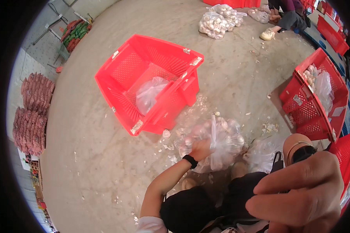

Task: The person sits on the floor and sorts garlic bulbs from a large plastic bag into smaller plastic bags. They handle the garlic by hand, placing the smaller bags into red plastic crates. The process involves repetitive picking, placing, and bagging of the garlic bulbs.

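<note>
My left hand (201,150), with a black band on its wrist, grips a clear plastic bag of garlic bulbs (227,145) near its gathered neck. The bag is on the floor in front of my knees. My right hand (300,189) is raised close to the camera, its visible fingers bent and slightly apart, with nothing seen in it. Beyond the bag stands a red plastic crate (166,116) with perforated walls, holding one tied plastic bag (151,93). Another clear plastic bag (264,154) is beside my legs, its contents partly hidden.
A red crate (306,107) with garlic and plastic bags stands at right. Several filled garlic bags (217,23) lie at the back near a seated person (291,20). Garlic skins (269,127) litter the concrete floor (84,145). Stacked mesh sacks (32,128) line the left wall.
</note>
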A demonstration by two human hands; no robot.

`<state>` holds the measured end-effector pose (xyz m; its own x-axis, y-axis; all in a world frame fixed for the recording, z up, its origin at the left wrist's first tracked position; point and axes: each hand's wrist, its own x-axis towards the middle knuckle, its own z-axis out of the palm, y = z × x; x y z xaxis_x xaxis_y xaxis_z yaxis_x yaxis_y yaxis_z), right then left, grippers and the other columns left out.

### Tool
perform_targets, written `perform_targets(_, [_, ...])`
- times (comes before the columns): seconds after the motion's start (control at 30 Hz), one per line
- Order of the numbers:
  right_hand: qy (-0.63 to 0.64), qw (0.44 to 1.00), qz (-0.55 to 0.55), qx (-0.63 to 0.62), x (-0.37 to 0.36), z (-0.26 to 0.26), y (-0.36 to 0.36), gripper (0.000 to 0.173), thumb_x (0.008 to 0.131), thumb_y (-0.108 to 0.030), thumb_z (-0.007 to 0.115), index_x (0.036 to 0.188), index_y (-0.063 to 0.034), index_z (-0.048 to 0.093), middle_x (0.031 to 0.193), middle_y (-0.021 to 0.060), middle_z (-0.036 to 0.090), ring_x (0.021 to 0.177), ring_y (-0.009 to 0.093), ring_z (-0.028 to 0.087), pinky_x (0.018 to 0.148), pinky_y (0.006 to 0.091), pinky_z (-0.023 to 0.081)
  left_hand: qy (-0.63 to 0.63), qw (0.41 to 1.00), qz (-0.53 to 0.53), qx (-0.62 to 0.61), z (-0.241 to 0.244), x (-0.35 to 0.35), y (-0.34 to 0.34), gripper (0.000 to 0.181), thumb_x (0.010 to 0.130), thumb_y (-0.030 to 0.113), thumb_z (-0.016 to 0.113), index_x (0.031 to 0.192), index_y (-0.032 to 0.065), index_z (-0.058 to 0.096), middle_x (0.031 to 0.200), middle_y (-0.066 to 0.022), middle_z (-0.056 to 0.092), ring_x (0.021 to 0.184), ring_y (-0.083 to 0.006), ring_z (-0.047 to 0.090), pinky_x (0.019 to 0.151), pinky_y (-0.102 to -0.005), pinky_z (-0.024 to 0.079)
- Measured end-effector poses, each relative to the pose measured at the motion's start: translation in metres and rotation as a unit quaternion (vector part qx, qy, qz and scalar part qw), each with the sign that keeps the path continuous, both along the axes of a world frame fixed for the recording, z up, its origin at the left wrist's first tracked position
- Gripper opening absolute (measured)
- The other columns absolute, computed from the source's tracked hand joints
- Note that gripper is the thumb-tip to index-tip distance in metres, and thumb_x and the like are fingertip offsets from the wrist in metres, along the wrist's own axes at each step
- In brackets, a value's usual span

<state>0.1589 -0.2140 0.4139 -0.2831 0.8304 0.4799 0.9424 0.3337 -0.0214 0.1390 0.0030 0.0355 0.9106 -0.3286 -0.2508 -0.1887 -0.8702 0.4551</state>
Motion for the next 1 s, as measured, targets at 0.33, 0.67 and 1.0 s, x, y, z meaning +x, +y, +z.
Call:
perform_targets(0.33, [0.017, 0.999, 0.038, -0.024, -0.007, 0.014, -0.034, 0.031, 0.078, -0.005, 0.061, 0.109, -0.0052, 0.059, 0.093, 0.0108, 0.061, 0.069, 0.023, 0.061, 0.060, 0.0311, 0.050, -0.034, 0.990, 0.059, -0.122, 0.099, -0.003, -0.013, 0.023, 0.077, 0.028, 0.065, 0.092, 0.0093, 0.067, 0.076, -0.0132, 0.065, 0.070, -0.0296, 0.063, 0.062, -0.0381, 0.048])
perform_targets(0.67, [0.065, 0.995, 0.075, -0.026, 0.005, -0.010, -0.069, 0.027, 0.078, -0.006, 0.061, 0.105, -0.0042, 0.060, 0.092, 0.0107, 0.062, 0.069, 0.023, 0.061, 0.060, 0.0312, 0.050, -0.089, 0.916, 0.250, -0.302, 0.332, 0.015, 0.020, 0.010, 0.081, 0.011, 0.066, 0.087, 0.0027, 0.068, 0.078, -0.0026, 0.066, 0.071, -0.0082, 0.059, 0.064, -0.0254, 0.047])
perform_targets(1.0, [0.067, 0.996, 0.051, -0.032, 0.008, -0.006, -0.095, 0.024, 0.078, -0.007, 0.062, 0.102, -0.0033, 0.060, 0.090, 0.0105, 0.062, 0.069, 0.022, 0.061, 0.059, 0.0314, 0.050, -0.204, 0.866, 0.346, -0.299, 0.426, 0.196, 0.131, 0.030, 0.082, 0.027, 0.062, 0.092, -0.0013, 0.062, 0.082, -0.0068, 0.064, 0.068, -0.0144, 0.061, 0.062, -0.0280, 0.049])
